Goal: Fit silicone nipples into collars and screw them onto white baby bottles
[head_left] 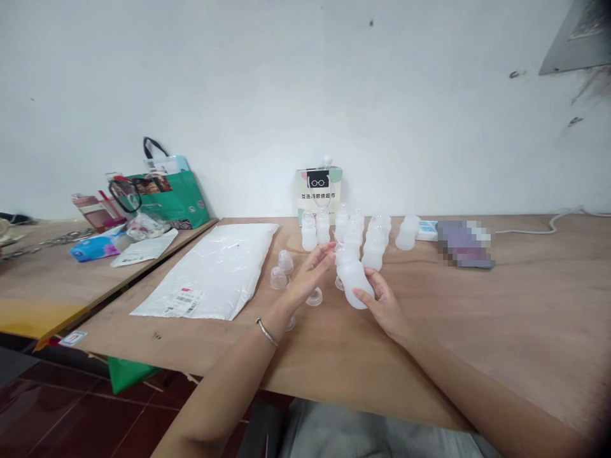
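My right hand (386,306) is closed round the lower body of a frosted white plastic bottle (356,286), tilted with its top up and to the left. My left hand (312,272), a silver bangle on its wrist, is at the bottle's top. Its fingers are stretched out and apart, the tips beside the neck; whether they touch it I cannot tell. Behind stand several similar bottles with clear domed tops, one of them a white bottle (375,245). Clear plastic domed caps (278,278) lie left of my left hand, and a clear ring-like cap (314,297) lies just below it.
A white plastic mailing bag (214,267) lies flat on the wooden table (515,331). At the back stands a printed paper bag (319,191). A power strip (427,230) and a blurred-out object (465,243) are at right. A green bag (181,200) and tissue pack (98,245) occupy the left table.
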A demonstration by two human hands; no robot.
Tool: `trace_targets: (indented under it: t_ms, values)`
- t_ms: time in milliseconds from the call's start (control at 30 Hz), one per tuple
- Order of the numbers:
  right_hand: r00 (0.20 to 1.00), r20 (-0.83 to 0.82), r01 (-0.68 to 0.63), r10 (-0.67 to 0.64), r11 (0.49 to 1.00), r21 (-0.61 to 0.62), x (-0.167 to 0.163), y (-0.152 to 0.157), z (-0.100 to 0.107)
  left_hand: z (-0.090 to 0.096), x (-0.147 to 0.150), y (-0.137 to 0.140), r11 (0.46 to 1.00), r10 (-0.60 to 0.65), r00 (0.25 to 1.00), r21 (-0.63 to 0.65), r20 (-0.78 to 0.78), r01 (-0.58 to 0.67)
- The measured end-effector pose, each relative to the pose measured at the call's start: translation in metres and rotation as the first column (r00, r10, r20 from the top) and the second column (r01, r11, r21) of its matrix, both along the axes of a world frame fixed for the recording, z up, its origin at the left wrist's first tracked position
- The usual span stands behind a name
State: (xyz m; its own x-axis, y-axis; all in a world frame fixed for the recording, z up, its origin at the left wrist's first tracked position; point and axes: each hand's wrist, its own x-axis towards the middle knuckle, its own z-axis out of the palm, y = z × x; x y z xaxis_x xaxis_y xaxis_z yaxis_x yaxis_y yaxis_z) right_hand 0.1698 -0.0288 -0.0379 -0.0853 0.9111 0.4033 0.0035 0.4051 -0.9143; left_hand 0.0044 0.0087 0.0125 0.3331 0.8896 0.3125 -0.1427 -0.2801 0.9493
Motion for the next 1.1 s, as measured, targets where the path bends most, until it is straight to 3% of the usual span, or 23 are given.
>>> trace_targets:
  t_ms: [100,267,433,633,700,767,867,933,1100]
  values:
    - [0.999,-0.018,-0.027,0.027,1.000,0.002,0.001,-0.002,0.001,0.002,-0.001,-0.001,1.000,0.001,1.000,0.029,-0.015,0.000]
    - [0.999,-0.045,-0.009,0.010,1.000,0.025,0.000,-0.001,0.001,0.005,-0.006,-0.001,0.994,0.112,0.990,0.015,-0.081,-0.111]
    - [0.995,-0.049,-0.082,0.083,0.996,0.031,-0.001,-0.001,0.001,0.003,0.001,-0.005,0.995,0.055,0.995,0.091,-0.085,-0.047]
    - [0.961,-0.052,-0.274,0.271,0.958,-0.085,0.000,-0.003,0.002,0.004,0.002,-0.007,0.996,-0.017,0.995,0.083,-0.101,0.025]
    - [0.980,-0.028,-0.197,0.196,0.979,-0.048,-0.002,-0.001,-0.003,0.003,0.002,-0.007,0.995,0.035,0.990,0.098,-0.135,-0.022]
    - [0.999,0.022,-0.029,0.029,1.000,-0.006,-0.004,0.003,-0.012,0.000,0.005,-0.008,0.989,0.097,0.980,0.131,-0.174,-0.075]
    - [0.982,0.138,0.134,-0.128,0.991,-0.030,-0.005,0.007,-0.021,-0.003,0.010,-0.011,0.980,0.105,0.966,0.188,-0.236,-0.061]
    - [0.984,0.162,0.088,-0.079,0.995,-0.047,-0.004,0.007,-0.020,-0.001,0.010,-0.013,0.978,0.069,0.963,0.206,-0.261,-0.014]
    - [0.973,0.075,-0.209,0.217,0.973,-0.101,0.000,0.005,-0.007,0.004,0.005,-0.015,0.975,-0.052,0.967,0.196,-0.249,0.103]
